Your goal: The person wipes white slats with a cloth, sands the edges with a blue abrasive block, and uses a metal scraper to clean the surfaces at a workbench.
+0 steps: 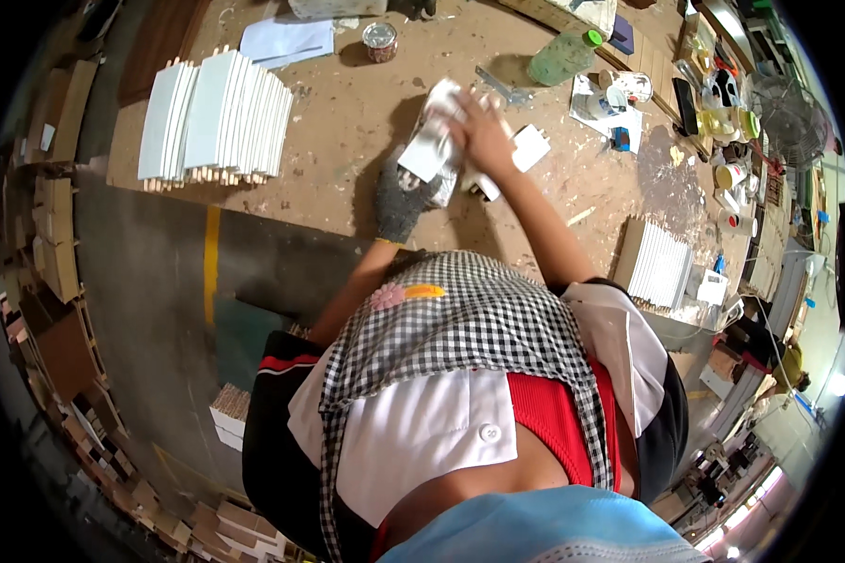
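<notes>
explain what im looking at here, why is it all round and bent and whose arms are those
This is one picture from a wide fisheye camera worn on a person's head, looking down, so straight edges curve near the rim. The checked apron and the arms belong to the wearer; there is no machine. The left hand wears a grey knit glove and grips a small white painted piece. The bare right hand presses down on top of the same piece. They work on a brown workbench. On it lie a stack of white slats at the left, a second stack of white slats at the right, a small tin can, a green bottle and paper sheets.
</notes>
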### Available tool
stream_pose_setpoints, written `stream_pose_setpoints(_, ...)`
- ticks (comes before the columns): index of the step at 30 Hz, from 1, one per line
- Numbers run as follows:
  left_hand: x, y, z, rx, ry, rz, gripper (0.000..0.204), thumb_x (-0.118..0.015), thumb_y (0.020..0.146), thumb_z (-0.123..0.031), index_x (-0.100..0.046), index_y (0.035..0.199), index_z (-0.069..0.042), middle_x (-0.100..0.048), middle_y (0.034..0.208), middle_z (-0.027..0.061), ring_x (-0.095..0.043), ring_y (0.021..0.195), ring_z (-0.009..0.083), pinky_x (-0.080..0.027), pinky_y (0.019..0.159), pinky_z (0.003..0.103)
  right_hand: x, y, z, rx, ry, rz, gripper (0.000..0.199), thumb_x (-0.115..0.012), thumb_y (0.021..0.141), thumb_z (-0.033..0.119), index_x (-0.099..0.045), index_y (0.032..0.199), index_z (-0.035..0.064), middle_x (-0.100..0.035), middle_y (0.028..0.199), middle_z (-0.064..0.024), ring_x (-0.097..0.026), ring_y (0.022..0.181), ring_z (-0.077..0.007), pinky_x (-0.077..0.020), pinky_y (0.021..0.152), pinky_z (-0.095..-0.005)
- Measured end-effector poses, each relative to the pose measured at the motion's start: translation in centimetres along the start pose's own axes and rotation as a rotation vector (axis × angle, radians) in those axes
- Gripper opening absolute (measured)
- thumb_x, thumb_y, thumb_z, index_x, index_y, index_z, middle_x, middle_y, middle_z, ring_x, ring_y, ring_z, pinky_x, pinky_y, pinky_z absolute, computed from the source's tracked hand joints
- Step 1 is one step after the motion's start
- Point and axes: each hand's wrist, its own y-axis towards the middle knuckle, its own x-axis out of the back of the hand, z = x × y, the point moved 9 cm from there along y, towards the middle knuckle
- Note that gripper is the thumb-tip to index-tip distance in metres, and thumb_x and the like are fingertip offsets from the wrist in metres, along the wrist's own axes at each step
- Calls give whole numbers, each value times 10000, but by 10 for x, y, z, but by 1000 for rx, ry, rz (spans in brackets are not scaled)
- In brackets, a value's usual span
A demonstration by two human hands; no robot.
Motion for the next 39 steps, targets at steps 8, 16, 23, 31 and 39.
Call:
stream_pose_setpoints(8, -4, 0, -11, 84, -102, 46, 713, -787, 815, -35, -399, 1413, -39, -518, 1356, 146, -507, 1269, 247, -511, 1012, 406, 21, 4, 16, 75, 520, -108, 178, -593, 952, 191, -769, 972, 172, -642, 792, -139, -626, 792, -325, -515, 714, -434)
stream_pose_setpoints(16, -2, 4, 12, 76, -165, -17, 740, -853, 766, -90, -446, 1376, 4, -551, 1322, 161, -553, 1195, 262, -500, 999, 394, 7, 9, 4, -7, -100, -1, 346, -611, 975, 237, -652, 1312, 174, -614, 1335, -124, -550, 1283, -335, -399, 1105, -491)
stream_pose_setpoints(23, 4, 4, 18, 15, 19, -62, 805, -875, 760, -274, -447, 1380, 13, -568, 1288, 181, -568, 1165, 278, -493, 998, 418, 13, 24, 27, 133, -5, -37, 342, -676, 872, 204, -673, 1214, 221, -631, 1297, -91, -565, 1247, -294, -429, 1085, -537)
stream_pose_setpoints(31, -8, 9, -1, 152, -154, -16, 771, -886, 732, -148, -449, 1351, -11, -576, 1251, 160, -560, 1155, 233, -524, 936, 376, 23, 15, -20, -164, -10, -141, 263, -633, 937, 252, -707, 1185, 200, -599, 1303, -235, -597, 1137, -418, -520, 831, -486)
stream_pose_setpoints(39, -4, 1, -3, 112, -205, -18, 810, -863, 776, -129, -392, 1429, -43, -526, 1354, 199, -546, 1225, 284, -539, 953, 416, 21, -14, -34, -133, 9, -107, 489, -692, 884, 130, -639, 1363, 210, -518, 1457, -193, -482, 1307, -413, -373, 1100, -502)
